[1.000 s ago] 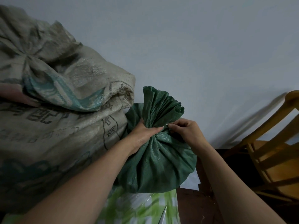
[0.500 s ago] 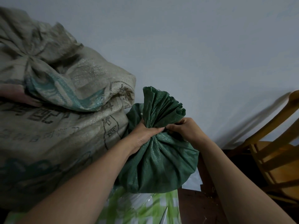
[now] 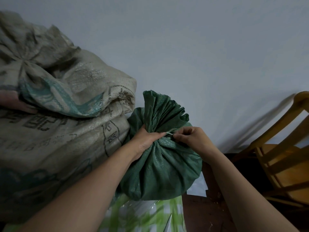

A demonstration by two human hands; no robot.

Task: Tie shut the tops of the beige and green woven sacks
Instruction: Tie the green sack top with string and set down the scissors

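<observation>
A small green woven sack (image 3: 160, 166) stands at the centre, its top gathered into a fanned ruffle. My left hand (image 3: 147, 138) grips the gathered neck from the left. My right hand (image 3: 192, 139) sits at the neck's right side and pinches a thin pale tie strip (image 3: 169, 133) that sticks out of the folds. A large beige woven sack (image 3: 58, 131) with dark printed characters and teal markings fills the left; its top is bunched at the upper left.
A pale wall rises behind the sacks. A wooden chair (image 3: 280, 158) stands at the right. A green-and-white checked plastic bag (image 3: 147, 216) lies under the green sack, white paper (image 3: 199, 188) beside it, on dark brown floor.
My right hand has drawn back a little from the neck, and a thin pale strip now shows between its fingertips. My left hand keeps its grip on the neck.
</observation>
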